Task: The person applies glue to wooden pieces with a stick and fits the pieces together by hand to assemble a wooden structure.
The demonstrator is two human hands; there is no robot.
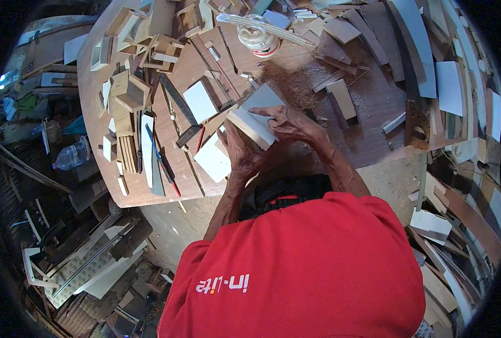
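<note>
My left hand (236, 149) grips a small white-topped wooden piece (264, 97) from its lower left, fingers curled at the pale edge. My right hand (293, 124) is on the same piece from the right, index finger extended across the white top and other fingers bent against it. A loose white panel (210, 160) lies beside my left hand, partly hidden by it. A red pencil (200, 139) lies just above that panel. Farther up-left are a second white panel (200, 100) and a dark metal square (178, 107).
The wooden table (343, 152) holds small box frames (131, 93), a jar (259, 48) with sticks across it, sawdust (284, 73), board offcuts (363, 42) and a long dark metal tool (415, 127). Scrap wood (98, 270) and a plastic bottle (70, 155) crowd the surroundings.
</note>
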